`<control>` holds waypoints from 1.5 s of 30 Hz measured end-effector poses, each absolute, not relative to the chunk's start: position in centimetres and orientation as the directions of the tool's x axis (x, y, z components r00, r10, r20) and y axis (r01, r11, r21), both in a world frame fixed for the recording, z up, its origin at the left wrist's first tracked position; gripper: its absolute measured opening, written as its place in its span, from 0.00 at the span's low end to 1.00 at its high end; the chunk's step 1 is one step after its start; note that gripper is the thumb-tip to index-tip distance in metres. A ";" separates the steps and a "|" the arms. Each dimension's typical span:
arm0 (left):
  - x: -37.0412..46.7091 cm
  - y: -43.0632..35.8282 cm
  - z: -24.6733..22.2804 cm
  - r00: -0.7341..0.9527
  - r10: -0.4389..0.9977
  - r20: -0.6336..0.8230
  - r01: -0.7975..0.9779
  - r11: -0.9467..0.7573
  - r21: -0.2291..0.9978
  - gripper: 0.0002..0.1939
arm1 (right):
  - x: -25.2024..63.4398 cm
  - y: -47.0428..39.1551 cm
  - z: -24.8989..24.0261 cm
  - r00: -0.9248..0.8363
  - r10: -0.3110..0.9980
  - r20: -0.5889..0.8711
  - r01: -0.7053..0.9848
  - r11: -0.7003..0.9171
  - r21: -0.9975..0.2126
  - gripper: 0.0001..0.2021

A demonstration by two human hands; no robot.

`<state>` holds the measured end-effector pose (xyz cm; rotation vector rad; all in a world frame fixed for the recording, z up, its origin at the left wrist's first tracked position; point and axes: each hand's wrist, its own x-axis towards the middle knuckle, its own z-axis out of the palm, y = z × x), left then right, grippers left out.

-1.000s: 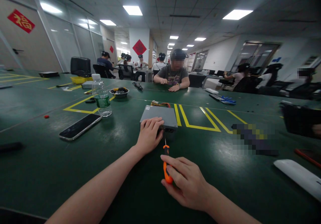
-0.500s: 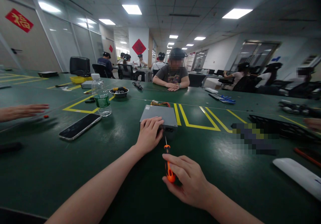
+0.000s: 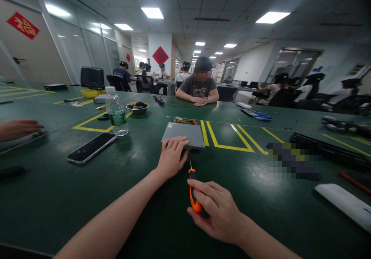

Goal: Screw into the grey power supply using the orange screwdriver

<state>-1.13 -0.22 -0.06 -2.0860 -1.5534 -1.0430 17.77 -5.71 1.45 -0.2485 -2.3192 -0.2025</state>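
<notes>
A grey computer power supply (image 3: 189, 132) lies on the green table, its coloured cables (image 3: 185, 120) coming out at the far side. My left hand (image 3: 172, 156) grips its near left corner, fingers over the top and thumb on the near face. My right hand (image 3: 216, 208) holds an orange and black screwdriver (image 3: 193, 189) between fingertips and thumb. The shaft points away from me, up to the near face of the power supply beside my left thumb. Exactly where the tip sits is too small to make out.
To the left are a phone (image 3: 92, 147), a water bottle (image 3: 117, 114) and a metal bowl of tools (image 3: 137, 108). Another person's hand (image 3: 21, 129) is at the far left. A white object (image 3: 344, 205) lies at right. A person (image 3: 199, 85) sits opposite.
The screwdriver handle has turned in my right hand and its shaft has shifted slightly left. My left hand stays on the power supply. The other person's hand at left has drawn back leftward.
</notes>
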 end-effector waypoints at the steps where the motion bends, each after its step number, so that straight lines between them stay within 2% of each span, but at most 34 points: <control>1: -1.1 -0.2 -0.1 0.132 0.678 0.724 0.925 -0.347 0.156 0.15 | 17.7 -5.8 1.4 -0.686 0.134 0.715 0.245 0.968 0.054 0.09; 4: -1.1 -0.2 -0.1 0.130 0.676 0.725 0.924 -0.347 0.158 0.15 | 17.6 -6.1 1.7 -0.739 0.168 0.653 0.260 0.965 0.045 0.15; 7: -1.1 -0.2 -0.1 0.132 0.677 0.724 0.925 -0.346 0.155 0.14 | 17.5 -6.3 2.1 -0.762 0.151 0.629 0.260 0.962 0.084 0.14; 10: -1.2 -0.2 -0.1 0.139 0.680 0.720 0.925 -0.349 0.151 0.14 | 17.8 -6.1 1.9 -0.717 0.124 0.686 0.263 0.959 0.103 0.12; 14: -1.2 -0.2 -0.1 0.142 0.680 0.720 0.926 -0.347 0.146 0.15 | 18.0 -5.7 1.1 -0.660 0.135 0.739 0.269 0.961 0.066 0.08; 18: -1.1 -0.1 -0.2 0.132 0.677 0.724 0.930 -0.338 0.146 0.14 | 17.6 -6.1 1.4 -0.736 0.189 0.650 0.276 0.960 0.034 0.14; 21: -1.1 -0.1 -0.2 0.131 0.675 0.726 0.931 -0.336 0.145 0.14 | 17.5 -6.3 1.9 -0.781 0.185 0.596 0.271 0.961 0.059 0.14; 24: -1.1 -0.1 -0.2 0.138 0.672 0.727 0.930 -0.340 0.138 0.14 | 17.8 -6.0 1.9 -0.726 0.130 0.676 0.259 0.961 0.094 0.11; 28: -1.2 -0.1 -0.2 0.139 0.677 0.723 0.931 -0.338 0.138 0.15 | 18.4 -5.5 1.3 -0.622 0.140 0.771 0.271 0.961 0.044 0.08; 31: -1.2 -0.1 -0.2 0.139 0.680 0.720 0.928 -0.342 0.144 0.14 | 18.3 -5.7 1.4 -0.660 0.172 0.731 0.277 0.961 0.024 0.12; 35: -1.1 -0.1 -0.2 0.138 0.680 0.720 0.926 -0.347 0.151 0.14 | 17.7 -6.3 2.2 -0.745 0.159 0.647 0.263 0.962 0.066 0.14; 40: -1.1 -0.1 -0.2 0.136 0.681 0.720 0.925 -0.347 0.153 0.14 | 17.9 -5.8 1.7 -0.676 0.087 0.732 0.258 0.958 0.124 0.09; 43: -1.1 0.0 -0.3 0.132 0.683 0.718 0.925 -0.345 0.158 0.14 | 18.0 -5.7 1.1 -0.654 0.128 0.746 0.258 0.964 0.061 0.09; 45: -1.1 0.0 -0.3 0.130 0.681 0.720 0.926 -0.344 0.157 0.14 | 17.9 -5.8 1.1 -0.690 0.173 0.703 0.260 0.966 0.017 0.13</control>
